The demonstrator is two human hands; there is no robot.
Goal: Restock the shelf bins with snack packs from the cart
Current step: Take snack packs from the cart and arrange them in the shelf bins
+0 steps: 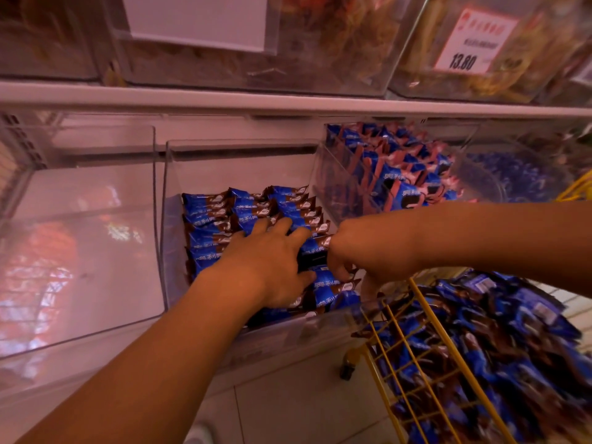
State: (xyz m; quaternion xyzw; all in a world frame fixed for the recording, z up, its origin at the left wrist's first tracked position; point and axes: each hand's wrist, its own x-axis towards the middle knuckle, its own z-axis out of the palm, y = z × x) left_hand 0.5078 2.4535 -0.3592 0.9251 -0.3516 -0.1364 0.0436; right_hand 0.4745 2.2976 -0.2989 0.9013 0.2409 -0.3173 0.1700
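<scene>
Middle bin (173, 251): clear glossy plastic. Snack packs (211, 216) inside it: shiny blue-brown foil wrap. Cart (426, 318) right of bin: yellow coated wire.

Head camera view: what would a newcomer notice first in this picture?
First, the two hands in the middle clear bin: the left hand lies spread on rows of blue snack packs, and the right hand curls its fingers around packs near the bin's front. Next, the yellow wire cart at lower right, heaped with the same packs.
</scene>
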